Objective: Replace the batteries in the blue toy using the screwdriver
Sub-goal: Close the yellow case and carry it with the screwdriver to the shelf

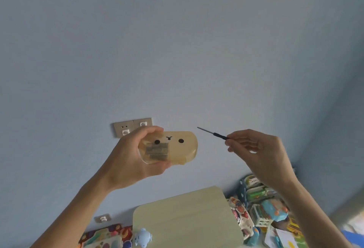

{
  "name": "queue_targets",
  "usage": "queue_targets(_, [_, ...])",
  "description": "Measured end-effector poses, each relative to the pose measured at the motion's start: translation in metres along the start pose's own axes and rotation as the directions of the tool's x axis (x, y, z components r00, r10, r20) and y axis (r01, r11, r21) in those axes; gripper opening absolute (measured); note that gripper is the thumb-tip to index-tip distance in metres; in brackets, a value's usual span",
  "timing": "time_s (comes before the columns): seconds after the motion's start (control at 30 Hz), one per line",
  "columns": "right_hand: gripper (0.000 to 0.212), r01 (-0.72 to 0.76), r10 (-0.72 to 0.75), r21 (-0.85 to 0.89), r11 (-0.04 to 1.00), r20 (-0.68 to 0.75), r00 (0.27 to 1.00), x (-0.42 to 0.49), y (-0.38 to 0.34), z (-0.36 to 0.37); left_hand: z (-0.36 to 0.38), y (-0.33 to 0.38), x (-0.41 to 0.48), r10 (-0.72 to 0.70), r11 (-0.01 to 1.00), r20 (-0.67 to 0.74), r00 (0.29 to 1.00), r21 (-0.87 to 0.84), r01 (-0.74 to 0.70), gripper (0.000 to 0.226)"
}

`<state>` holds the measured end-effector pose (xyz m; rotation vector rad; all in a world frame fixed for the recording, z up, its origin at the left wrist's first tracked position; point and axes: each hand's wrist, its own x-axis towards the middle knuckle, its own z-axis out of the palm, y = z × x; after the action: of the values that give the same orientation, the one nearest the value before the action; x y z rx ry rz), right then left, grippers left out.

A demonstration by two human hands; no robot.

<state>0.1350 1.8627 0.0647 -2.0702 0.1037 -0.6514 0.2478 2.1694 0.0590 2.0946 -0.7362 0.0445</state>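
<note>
Pale blue wall (177,51), beige sockets (133,128)

Soft, dim, bluish daylight fills the view, brightest at the lower right corner. The wall (177,41) darkens toward its edges. Shadows are faint. Wide-angle bending shows at the borders; the whole picture is slightly soft.

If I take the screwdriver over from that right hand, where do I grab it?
Probably the black handle, coming from the left, tip side: it juts up-left out of the right hand, whose fingers pinch only its rear end. The thin bare shaft beyond offers little grip.
</note>
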Motion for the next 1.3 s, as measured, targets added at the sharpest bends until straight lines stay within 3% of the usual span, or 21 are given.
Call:
queue_targets(0.13, [0.012, -0.108, 0.100, -0.035, 0.994, -0.173, 0.980, -0.039, 0.001, -0.048, 0.041, 0.027, 0.027, 0.119, 0.992, 0.133, 0.984, -0.055, -0.113, 0.076])
queue_targets(0.27, [0.013, -0.237, 0.172, -0.140, 0.962, -0.364, 0.915, -0.091, 0.009, -0.116, 0.111, 0.074, 0.055, 0.264, 0.962, 0.277, 0.924, -0.141, -0.232, 0.073])
queue_targets(0.57, [0.026, -0.502, 0.200, -0.243, 0.830, -0.710, 0.675, -0.236, 0.050, -0.318, 0.335, 0.238, 0.078, 0.567, 0.822, 0.473, 0.674, -0.384, -0.422, 0.078])
queue_targets(1.0, [0.017, -0.680, 0.151, -0.184, 0.709, -0.903, 0.403, -0.382, 0.120, -0.564, 0.617, 0.473, 0.049, 0.718, 0.696, 0.562, 0.411, -0.577, -0.427, 0.090])
queue_targets(1.3, [0.014, -0.746, 0.084, -0.223, 0.627, -0.933, 0.349, -0.389, 0.214, -0.708, 0.790, 0.584, 0.088, 0.782, 0.621, 0.533, 0.322, -0.630, -0.466, 0.093])
